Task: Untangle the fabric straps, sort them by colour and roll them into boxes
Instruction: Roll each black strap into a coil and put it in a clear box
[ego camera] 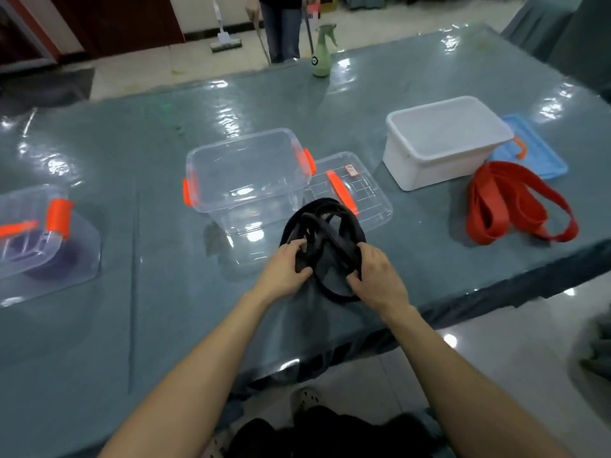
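A black fabric strap (325,233) lies in loose loops on the table near its front edge. My left hand (284,271) grips its left side and my right hand (377,277) grips its right side, fingers curled round the webbing. Just behind it stands an open clear box (246,175) with orange clips, nothing in it. A red strap (515,203) lies bunched at the right, in front of an open white box (446,140). At the far left another clear box (39,236) holds a dark purple roll under its lid.
A clear lid with an orange handle (350,190) lies right of the clear box. A blue lid (532,147) sits behind the red strap. A green spray bottle (322,51) stands at the table's far edge, where a person (281,24) stands beyond.
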### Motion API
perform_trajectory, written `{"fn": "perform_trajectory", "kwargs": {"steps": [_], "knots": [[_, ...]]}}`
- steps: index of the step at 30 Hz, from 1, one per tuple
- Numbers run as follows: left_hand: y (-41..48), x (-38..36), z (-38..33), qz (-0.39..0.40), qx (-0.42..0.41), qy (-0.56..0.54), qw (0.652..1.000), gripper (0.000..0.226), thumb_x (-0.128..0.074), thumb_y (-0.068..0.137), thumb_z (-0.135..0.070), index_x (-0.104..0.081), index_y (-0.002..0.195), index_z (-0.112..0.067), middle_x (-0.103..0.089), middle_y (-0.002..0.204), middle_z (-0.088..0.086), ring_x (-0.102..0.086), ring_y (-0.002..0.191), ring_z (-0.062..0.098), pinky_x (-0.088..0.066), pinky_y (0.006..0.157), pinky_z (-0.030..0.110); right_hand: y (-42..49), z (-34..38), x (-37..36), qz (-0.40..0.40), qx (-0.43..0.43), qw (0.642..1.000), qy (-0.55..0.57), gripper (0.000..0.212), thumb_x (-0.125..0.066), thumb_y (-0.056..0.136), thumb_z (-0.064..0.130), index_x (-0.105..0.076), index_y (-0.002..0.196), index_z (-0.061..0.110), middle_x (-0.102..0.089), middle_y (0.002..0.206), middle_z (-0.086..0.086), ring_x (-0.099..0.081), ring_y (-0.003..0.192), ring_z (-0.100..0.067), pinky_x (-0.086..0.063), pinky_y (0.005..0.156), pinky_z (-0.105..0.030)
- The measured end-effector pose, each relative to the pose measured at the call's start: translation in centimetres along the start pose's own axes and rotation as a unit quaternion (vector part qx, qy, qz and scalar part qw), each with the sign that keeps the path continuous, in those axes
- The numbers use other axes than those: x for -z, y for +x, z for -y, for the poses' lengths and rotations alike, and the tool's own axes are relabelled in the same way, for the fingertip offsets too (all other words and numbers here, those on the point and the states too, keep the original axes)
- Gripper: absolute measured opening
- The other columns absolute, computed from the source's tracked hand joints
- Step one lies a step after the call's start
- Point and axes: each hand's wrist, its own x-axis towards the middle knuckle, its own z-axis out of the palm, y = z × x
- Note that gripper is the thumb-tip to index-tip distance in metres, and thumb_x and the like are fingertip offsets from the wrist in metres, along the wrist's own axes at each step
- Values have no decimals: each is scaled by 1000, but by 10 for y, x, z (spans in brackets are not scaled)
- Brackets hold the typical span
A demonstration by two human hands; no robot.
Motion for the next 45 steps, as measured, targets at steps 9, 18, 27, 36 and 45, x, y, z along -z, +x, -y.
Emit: {"fn": "perform_trajectory", "kwargs": {"steps": [9,18,27,36,45], "knots": [[32,14,-33,-140,-109,86,980,90,-79,91,-24,-33,168,-33,-40,160,1,-48,144,27,-53,107,46,12,-6,51,-42,65,996,45,59,-62,90,0,-57,148,9,-68,136,-12,-64,121,-36,-49,101,-42],[59,55,-58,-136,-173,223,950,14,-65,101,-24,-72,114,-21,-74,110,7,-63,110,36,-46,93,45,7,-11,59,-109,75,986,98,38,-67,101,19,-61,138,18,-70,130,-2,-68,115,-27,-56,99,-45],[43,128,-88,16,-153,-7,988,68,-88,91,-37,-52,149,-33,-68,121,0,-68,91,12,-59,91,33,57,49,110,-171,136,966,135,20,-71,103,20,-73,121,11,-72,113,-7,-68,107,-29,-53,95,-47],[30,115,-94,-22,-121,-174,977,28,-69,108,-31,-75,117,-5,-79,117,1,-74,111,10,-55,106,37,75,126,179,-109,231,937,239,26,-85,92,21,-77,117,18,-78,104,2,-71,84,-10,-61,87,-39],[-39,271,-57,-172,-138,-159,962,45,-95,76,-57,-65,80,-22,-50,60,-12,-44,52,7,-36,49,18,95,175,199,23,256,957,137,24,-82,95,41,-80,98,17,-76,80,-1,-60,61,-2,-53,70,-32]]}}
